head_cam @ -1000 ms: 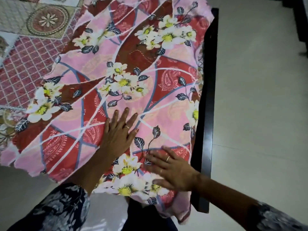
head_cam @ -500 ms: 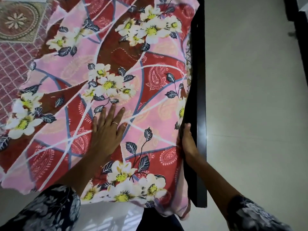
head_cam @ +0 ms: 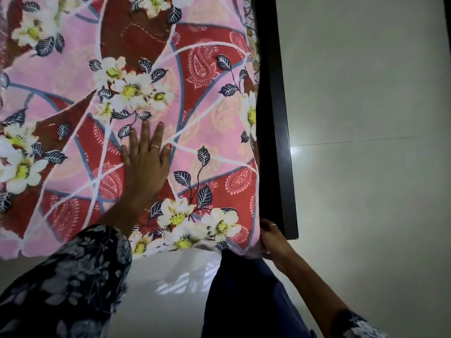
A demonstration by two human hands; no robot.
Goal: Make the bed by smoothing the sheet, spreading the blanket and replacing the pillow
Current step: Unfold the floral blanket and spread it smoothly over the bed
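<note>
- The left hand [head_cam: 144, 162] lies flat, fingers spread, on the floral blanket [head_cam: 210, 132] covering the bed.
- The right hand [head_cam: 273, 240] grips the blanket's near corner beside the black bed frame [head_cam: 275, 118].

The pink and red flower-printed blanket [head_cam: 195, 132] runs off the top and left edges. Beside the black bed frame [head_cam: 275, 113], the right hand [head_cam: 273, 237] has its fingertips hidden under the blanket's corner, its grip unclear.

Left hand [head_cam: 146, 164] flat, fingers spread, palm down; right hand [head_cam: 273, 240] low, fingers curled in a grip
</note>
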